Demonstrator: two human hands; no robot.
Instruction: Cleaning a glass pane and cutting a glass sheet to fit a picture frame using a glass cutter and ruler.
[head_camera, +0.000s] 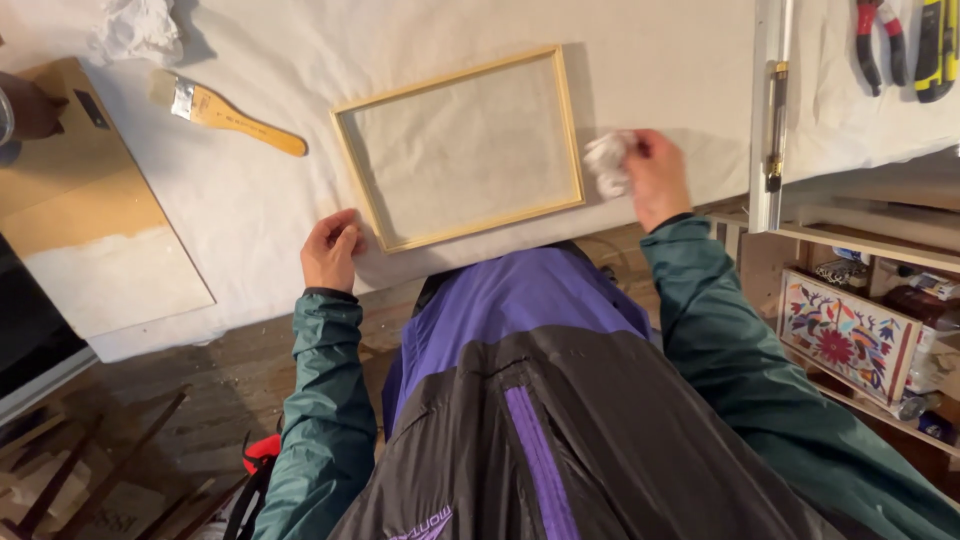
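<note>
Far left, a brown board (85, 200) lies on the white-covered surface (260, 200), its near part painted pale, with another person's hand (28, 108) at its top corner. Just right of it rests a wooden-handled brush (225, 112), and a crumpled white wad (135, 28) sits at the back edge. Now the left hand (332, 250): curled nearly closed, fingers pressed at the near-left corner of the light wooden frame (460, 145), steadying it. The frame lies flat, mid-surface, its pane looking greyish. Across to the right hand (655, 175), closed round a scrunched white tissue (608, 163) just off the frame's right edge. This reads as wiping in hand; a further pass would call for the tissue brought over the pane while the left hand pins the corner. Further right, a metal ruler (772, 110), pliers (878, 45), and an open shelf (870, 250) holding a flower-patterned box (848, 335) and small bottles, contents unclear.
</note>
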